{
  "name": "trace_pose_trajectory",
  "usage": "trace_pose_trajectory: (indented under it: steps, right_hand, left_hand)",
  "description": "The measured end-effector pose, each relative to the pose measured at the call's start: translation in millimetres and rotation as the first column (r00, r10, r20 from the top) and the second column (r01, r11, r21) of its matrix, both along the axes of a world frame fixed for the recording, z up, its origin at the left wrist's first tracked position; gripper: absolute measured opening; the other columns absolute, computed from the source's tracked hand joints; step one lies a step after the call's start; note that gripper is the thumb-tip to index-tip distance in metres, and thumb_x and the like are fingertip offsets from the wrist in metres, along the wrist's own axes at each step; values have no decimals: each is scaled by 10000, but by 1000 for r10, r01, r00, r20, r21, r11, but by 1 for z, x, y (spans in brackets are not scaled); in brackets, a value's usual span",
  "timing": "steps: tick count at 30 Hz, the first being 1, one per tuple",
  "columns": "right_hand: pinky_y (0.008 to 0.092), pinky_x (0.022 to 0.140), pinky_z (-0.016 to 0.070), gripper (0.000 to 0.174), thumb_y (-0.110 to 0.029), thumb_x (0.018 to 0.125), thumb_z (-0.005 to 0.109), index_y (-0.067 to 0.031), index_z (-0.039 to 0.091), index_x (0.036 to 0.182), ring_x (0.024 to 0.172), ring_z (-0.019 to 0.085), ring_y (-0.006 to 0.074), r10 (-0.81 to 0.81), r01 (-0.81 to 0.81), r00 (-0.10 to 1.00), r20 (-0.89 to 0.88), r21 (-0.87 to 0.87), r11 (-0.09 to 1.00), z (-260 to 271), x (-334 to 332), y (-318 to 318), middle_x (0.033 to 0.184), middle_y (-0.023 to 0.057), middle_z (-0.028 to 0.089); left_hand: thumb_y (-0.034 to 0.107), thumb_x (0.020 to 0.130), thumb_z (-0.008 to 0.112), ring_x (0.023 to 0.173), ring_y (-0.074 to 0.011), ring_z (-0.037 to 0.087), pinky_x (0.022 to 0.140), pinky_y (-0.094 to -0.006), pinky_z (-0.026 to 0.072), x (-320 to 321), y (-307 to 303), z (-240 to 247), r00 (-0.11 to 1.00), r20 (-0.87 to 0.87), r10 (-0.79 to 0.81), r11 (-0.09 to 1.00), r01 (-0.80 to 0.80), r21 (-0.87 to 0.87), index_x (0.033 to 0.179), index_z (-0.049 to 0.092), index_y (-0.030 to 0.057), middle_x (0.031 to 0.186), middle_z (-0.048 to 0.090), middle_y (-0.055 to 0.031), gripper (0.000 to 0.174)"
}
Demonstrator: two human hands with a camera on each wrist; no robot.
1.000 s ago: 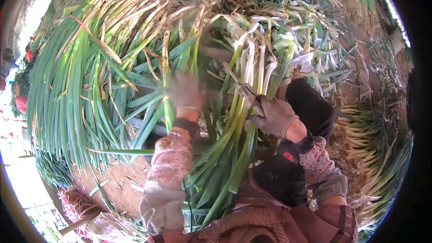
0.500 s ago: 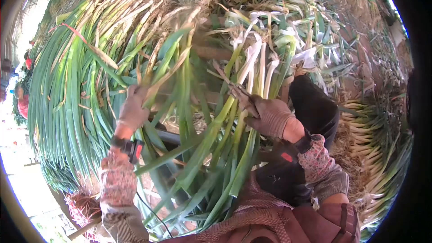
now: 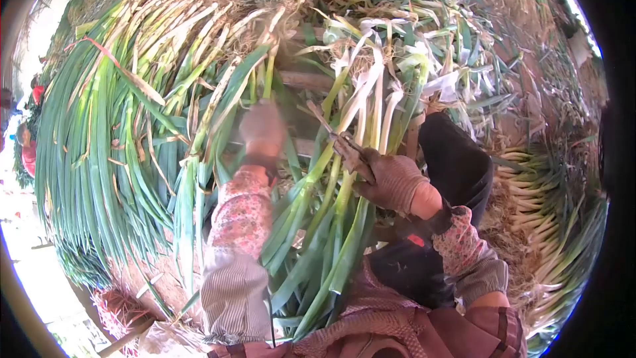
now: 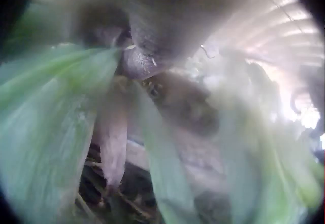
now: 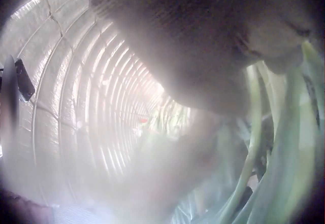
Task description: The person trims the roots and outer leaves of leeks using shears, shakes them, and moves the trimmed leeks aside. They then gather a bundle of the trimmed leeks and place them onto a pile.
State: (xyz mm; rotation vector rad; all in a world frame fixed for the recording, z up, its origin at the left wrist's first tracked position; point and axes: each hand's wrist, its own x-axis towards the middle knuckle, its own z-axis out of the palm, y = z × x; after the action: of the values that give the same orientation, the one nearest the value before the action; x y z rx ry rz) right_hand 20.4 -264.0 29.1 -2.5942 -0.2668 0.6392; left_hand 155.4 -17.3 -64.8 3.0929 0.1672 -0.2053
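Note:
Gloved and blurred, the left hand (image 3: 263,129) is at upright green onion stalks (image 3: 268,76) left of centre. In the left wrist view leaves (image 4: 45,132) converge at its curled fingers (image 4: 139,64), which grip them. The right hand (image 3: 396,182) grips a dark metal tool (image 3: 344,147) whose narrow end points up and left, across a bunch of onions with white stems (image 3: 374,103). Long green leaves (image 3: 311,225) of that bunch hang toward the lap. A dark glove (image 5: 188,41) fills the upper right wrist view, beside green leaves (image 5: 289,143).
A large pile of untrimmed onions (image 3: 99,139) lies on the left. Loose leaves and peelings (image 3: 464,46) cover the ground at the back right. A row of onions with pale stems (image 3: 530,205) lies on the right, beyond the person's dark-clad knee (image 3: 454,149).
The left hand swung out left over the pile, then came back right to the stalks. Some leaves now hang farther left, beside the pile. The right hand with the tool has shifted slightly left.

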Motion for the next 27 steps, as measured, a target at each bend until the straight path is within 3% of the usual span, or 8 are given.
trace_pose_trajectory:
  steps: [3,7,10,13,14,17,18,27]
  right_hand:
    - [486,756,531,537,-368,809,686,-28,539,1198,847,668,435,-23,23,998,57,2,1000,8,5,-3,859,250,676]
    - [493,741,528,551,-377,811,688,-21,529,1201,818,666,439,-116,117,993,36,-28,993,7,10,-12,828,247,671]
    - [495,729,529,530,-384,817,682,-16,534,1168,795,666,435,-35,35,999,5,-9,999,16,2,-4,813,244,668]
    - [494,720,531,489,-397,831,656,7,542,1082,782,669,428,32,-32,999,-4,-61,998,4,-12,3,801,238,666]
    - [494,720,531,487,-401,834,650,11,542,1069,783,670,428,40,-44,998,-38,-89,995,5,-13,7,800,238,666]
    - [496,722,531,485,-409,845,628,20,540,1055,786,670,430,89,-93,995,-38,-117,989,4,-15,10,795,240,666]
    - [498,723,531,485,-410,849,620,21,539,1054,788,670,432,107,-109,994,-19,-116,987,1,-15,11,794,241,665]
    - [505,728,526,499,-424,860,607,21,523,1068,800,668,437,-39,38,999,0,-230,972,4,13,5,811,240,673]
  left_hand:
    - [258,871,619,964,-428,674,853,-465,539,2,15,41,982,-179,-62,979,25,-200,1102,626,-5,1025,694,-230,351]
    - [293,809,674,911,-424,675,833,-483,533,-41,29,64,952,-181,-248,838,117,-533,1182,614,25,1048,682,-267,463]
    - [329,778,702,913,-409,674,825,-469,534,-94,33,36,951,-60,-304,790,216,-574,1256,600,68,1043,688,-242,554]
    - [362,752,723,933,-385,677,813,-468,533,-120,15,28,927,-295,-230,841,37,-539,1312,576,100,1054,685,-220,635]
    - [414,785,707,936,-378,673,801,-479,526,-129,13,2,961,-67,-268,818,191,-543,1264,619,141,1037,685,-205,558]
    - [473,819,679,926,-389,666,792,-492,519,-123,-6,10,966,-156,-207,840,93,-534,1177,667,164,1046,684,-199,472]
    - [494,871,631,893,-396,670,792,-443,524,-117,-10,6,971,-107,-213,869,139,-475,1113,697,96,973,695,-213,470]
    - [421,817,696,962,-421,662,833,-460,525,-102,-26,-13,985,-110,-130,766,29,-642,1234,611,59,1010,690,-254,559]
